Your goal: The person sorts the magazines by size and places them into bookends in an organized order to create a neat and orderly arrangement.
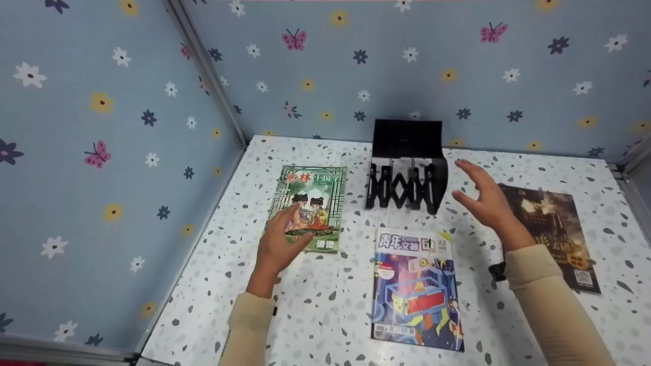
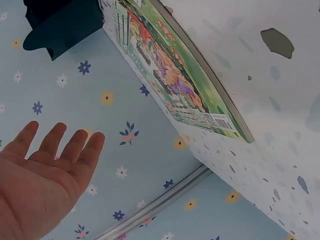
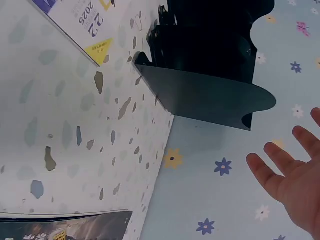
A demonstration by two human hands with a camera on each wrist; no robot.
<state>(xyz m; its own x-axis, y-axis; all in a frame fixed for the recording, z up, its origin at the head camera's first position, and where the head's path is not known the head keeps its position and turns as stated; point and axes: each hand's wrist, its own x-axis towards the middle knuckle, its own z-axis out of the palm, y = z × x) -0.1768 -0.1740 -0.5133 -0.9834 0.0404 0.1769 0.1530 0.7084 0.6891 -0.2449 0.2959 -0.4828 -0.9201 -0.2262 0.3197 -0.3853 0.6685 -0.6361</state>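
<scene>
My left hand (image 1: 279, 246) hovers over the lower left part of a green magazine (image 1: 318, 185), fingers spread and holding nothing. In the left wrist view that hand's fingers (image 2: 87, 155) are extended, apart from the magazine. Just right of a black expandable book rack (image 1: 407, 140), my right hand (image 1: 485, 201) is raised with thumb and fingers apart, not touching it. The rack stands at the back of the table, its accordion-like lattice facing me. In the right wrist view, the rack's side plate (image 3: 205, 95) shows near the right hand's fingers (image 3: 280, 165).
A purple-and-blue magazine (image 1: 414, 290) lies at the front middle of the speckled table (image 1: 315, 305). A dark-covered magazine (image 1: 552, 213) lies at the right, partly behind the right forearm. Flower-patterned walls (image 1: 325, 66) bound the back and left side.
</scene>
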